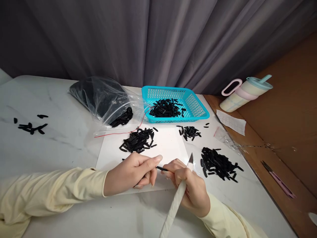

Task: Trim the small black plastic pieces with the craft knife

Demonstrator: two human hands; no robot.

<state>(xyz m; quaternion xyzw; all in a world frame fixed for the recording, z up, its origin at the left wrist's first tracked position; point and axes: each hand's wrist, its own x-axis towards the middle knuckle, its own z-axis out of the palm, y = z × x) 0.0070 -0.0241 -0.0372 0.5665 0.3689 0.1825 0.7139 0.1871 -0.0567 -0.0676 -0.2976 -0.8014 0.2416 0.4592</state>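
Item: trimming a small black strip with a craft knife, over white paper.
Left hand (131, 173) pinches one black strip (162, 169) between thumb and forefinger, its end jutting toward the right hand (192, 190), which is closed around a tape-wrapped knife (177, 201), blade tip up beside the strip. Advice: keep the strip low over the paper (170, 145), fingertips behind the edge, cut away from the left thumb. Loose piles (137, 140) lie nearby; the blue basket (198, 107) sits beyond on the worktop (61, 145).

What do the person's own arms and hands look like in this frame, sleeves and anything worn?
Both arms wear long, loose, pale yellow sleeves ending at the wrists. The left hand and right hand are bare: no gloves, rings, watch or bracelets visible. The fingernails look fairly long.
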